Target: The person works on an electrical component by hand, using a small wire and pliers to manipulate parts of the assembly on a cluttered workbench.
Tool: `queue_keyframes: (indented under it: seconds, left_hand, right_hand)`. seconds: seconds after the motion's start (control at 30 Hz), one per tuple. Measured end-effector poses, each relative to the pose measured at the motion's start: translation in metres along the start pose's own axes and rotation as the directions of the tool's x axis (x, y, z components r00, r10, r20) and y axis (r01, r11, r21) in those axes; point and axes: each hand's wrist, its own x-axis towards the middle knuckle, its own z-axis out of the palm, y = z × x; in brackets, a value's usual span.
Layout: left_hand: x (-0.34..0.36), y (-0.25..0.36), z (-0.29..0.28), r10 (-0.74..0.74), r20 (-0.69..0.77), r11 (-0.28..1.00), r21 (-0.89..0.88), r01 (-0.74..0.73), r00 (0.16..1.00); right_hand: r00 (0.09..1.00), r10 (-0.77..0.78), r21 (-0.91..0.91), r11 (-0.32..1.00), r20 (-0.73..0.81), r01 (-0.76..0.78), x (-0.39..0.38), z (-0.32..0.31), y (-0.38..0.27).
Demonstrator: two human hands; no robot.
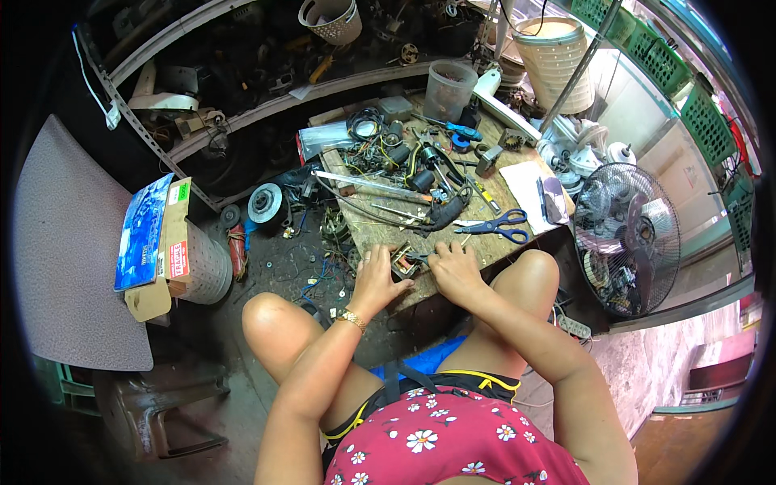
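At the near edge of the wooden worktable (372, 222) lies a small dark part with a metal frame and coppery bits (403, 263). My left hand (374, 281), a gold bracelet above its wrist, closes on the part's left side with fingers and thumb. To the right of it, my right hand (456, 272) has its fingers bent and pressed together at the part's right side. Whatever is between those fingertips is too small to make out. Blue-handled scissors (509, 227) lie just beyond my right hand, near a black-handled soldering-type tool (449, 213).
Pliers, screwdrivers and tangled wires (380, 153) crowd the tabletop. A clear bucket (449, 90) stands at its back. A caged fan (628, 238) is at the right, beside a phone (553, 200) on paper. Leftward are a cardboard box (174, 234) on a bin and a plastic stool (162, 404).
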Motion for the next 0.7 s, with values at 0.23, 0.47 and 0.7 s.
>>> queue_keyframes:
  seconds: [0.23, 0.47, 0.7]
  left_hand:
    - [-0.001, 0.001, 0.002, -0.026, -0.066, 0.999, -0.035, 0.024, 0.997]
    - [-0.002, 0.004, 0.002, -0.002, -0.074, 1.000, -0.019, 0.000, 0.997]
    - [-0.003, 0.003, 0.004, 0.017, -0.112, 1.000, -0.017, -0.019, 0.994]
  right_hand:
    - [1.000, -0.003, -0.077, 0.997, 0.010, 0.004, 0.007, -0.012, -0.016]
    - [0.969, 0.084, 0.001, 0.996, 0.234, -0.087, 0.023, -0.040, -0.032]
    - [0.915, 0.127, 0.011, 0.990, 0.384, -0.142, 0.037, -0.038, -0.035]
